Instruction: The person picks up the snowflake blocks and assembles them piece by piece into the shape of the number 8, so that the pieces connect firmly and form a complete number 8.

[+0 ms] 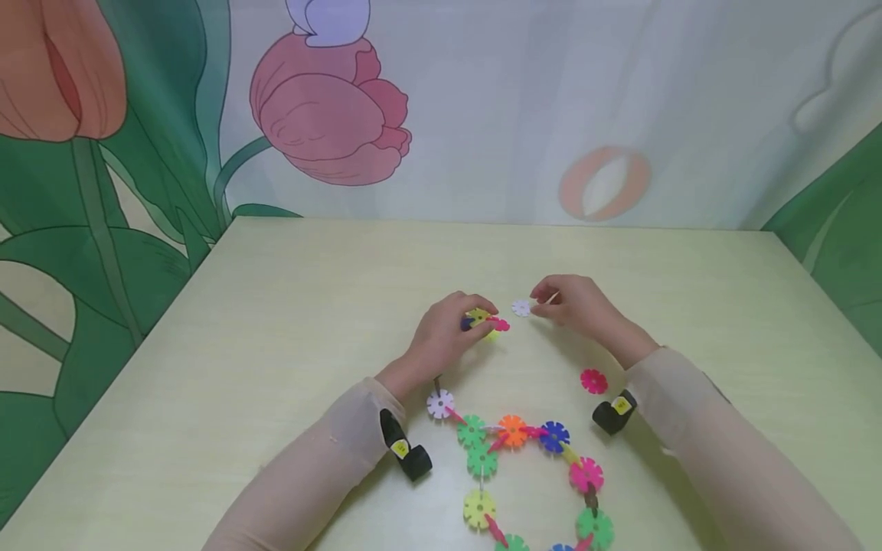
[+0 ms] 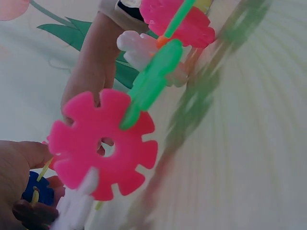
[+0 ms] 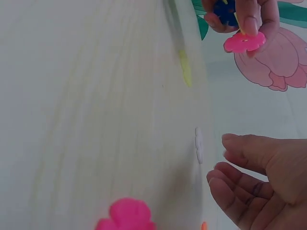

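Note:
My left hand (image 1: 448,329) pinches a cluster of notched plastic snowflake discs over the table; a yellow disc (image 1: 477,314), a pink disc (image 1: 501,325) and a blue disc (image 3: 224,13) show between its fingers. To its right, a loose white snowflake disc (image 1: 521,308) lies flat on the table. My right hand (image 1: 575,306) reaches beside that white disc, thumb and fingers parted with nothing between them in the right wrist view. Close to the left wrist camera, a large pink disc (image 2: 81,136) appears with a green disc (image 2: 152,79) slotted at its edge.
A chain of joined discs bends into a loop at the table's front, including an orange disc (image 1: 512,433) and a white disc (image 1: 439,405) at its upper left. One loose pink disc (image 1: 593,381) lies near the right wrist. A flower-printed curtain (image 1: 482,115) hangs behind the table (image 1: 276,321).

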`<action>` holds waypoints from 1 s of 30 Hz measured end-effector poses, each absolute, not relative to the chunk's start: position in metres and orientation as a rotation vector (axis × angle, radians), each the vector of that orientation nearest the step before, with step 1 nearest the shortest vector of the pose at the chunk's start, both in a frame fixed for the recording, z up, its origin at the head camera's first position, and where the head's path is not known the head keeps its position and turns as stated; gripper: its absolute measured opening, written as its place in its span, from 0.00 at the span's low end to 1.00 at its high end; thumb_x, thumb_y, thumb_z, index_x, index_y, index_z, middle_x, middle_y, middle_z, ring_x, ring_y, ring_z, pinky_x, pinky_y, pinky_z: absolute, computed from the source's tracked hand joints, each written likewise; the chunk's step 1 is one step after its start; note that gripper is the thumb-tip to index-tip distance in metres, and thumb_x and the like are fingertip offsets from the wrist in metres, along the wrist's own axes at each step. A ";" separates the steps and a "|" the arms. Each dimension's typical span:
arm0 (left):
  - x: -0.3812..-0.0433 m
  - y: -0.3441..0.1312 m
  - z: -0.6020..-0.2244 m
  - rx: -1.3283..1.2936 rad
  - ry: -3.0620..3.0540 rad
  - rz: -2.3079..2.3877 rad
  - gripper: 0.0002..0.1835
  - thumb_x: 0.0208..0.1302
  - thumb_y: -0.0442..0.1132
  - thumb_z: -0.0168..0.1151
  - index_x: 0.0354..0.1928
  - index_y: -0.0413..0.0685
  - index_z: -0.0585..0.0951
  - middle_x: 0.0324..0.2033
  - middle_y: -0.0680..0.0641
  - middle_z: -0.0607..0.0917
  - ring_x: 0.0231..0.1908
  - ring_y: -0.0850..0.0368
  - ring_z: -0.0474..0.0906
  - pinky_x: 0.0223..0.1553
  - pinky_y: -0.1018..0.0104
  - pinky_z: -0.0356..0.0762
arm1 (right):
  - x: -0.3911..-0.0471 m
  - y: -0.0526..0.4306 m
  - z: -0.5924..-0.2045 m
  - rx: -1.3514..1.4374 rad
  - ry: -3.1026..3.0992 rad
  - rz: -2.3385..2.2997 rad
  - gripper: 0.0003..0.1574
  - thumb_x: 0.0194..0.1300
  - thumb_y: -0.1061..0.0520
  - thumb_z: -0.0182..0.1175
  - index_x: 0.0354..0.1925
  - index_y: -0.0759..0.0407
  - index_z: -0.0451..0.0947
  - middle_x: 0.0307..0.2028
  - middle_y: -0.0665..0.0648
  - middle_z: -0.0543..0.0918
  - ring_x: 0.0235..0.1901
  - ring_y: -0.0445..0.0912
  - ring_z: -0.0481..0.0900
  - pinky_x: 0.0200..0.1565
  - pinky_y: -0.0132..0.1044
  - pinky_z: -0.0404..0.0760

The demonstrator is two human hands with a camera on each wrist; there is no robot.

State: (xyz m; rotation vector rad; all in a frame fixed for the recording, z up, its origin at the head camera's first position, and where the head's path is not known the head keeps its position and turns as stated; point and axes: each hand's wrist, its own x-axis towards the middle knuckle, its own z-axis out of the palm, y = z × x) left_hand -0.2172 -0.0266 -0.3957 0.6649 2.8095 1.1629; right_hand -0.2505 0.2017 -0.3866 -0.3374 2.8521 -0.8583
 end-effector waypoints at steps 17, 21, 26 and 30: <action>-0.217 -0.025 -0.396 0.656 2.825 1.158 0.13 0.63 0.44 0.65 0.49 0.55 0.82 0.44 0.49 0.83 0.40 0.56 0.75 0.43 0.65 0.75 | -0.271 0.183 -0.393 -0.359 2.858 -0.582 0.19 0.59 0.55 0.67 0.46 0.64 0.77 0.40 0.63 0.83 0.38 0.52 0.78 0.46 0.44 0.77; -0.216 -0.025 -0.396 0.667 2.831 1.154 0.13 0.63 0.45 0.64 0.49 0.55 0.83 0.43 0.49 0.83 0.39 0.56 0.75 0.41 0.67 0.75 | -0.271 0.182 -0.393 -0.289 2.826 -0.595 0.20 0.59 0.55 0.67 0.47 0.63 0.74 0.42 0.63 0.81 0.38 0.52 0.77 0.43 0.40 0.78; -0.216 -0.026 -0.397 0.695 2.834 1.159 0.12 0.63 0.44 0.64 0.48 0.55 0.83 0.41 0.49 0.83 0.35 0.57 0.73 0.36 0.70 0.71 | -0.270 0.184 -0.393 -0.241 2.784 -0.683 0.20 0.61 0.56 0.66 0.46 0.62 0.71 0.42 0.63 0.80 0.36 0.50 0.76 0.39 0.35 0.77; -0.216 -0.027 -0.397 0.709 2.834 1.170 0.12 0.63 0.43 0.64 0.48 0.54 0.83 0.41 0.49 0.83 0.33 0.56 0.71 0.33 0.70 0.68 | -0.268 0.188 -0.394 -0.213 2.723 -0.826 0.17 0.63 0.58 0.64 0.46 0.63 0.71 0.40 0.63 0.81 0.30 0.47 0.78 0.35 0.32 0.79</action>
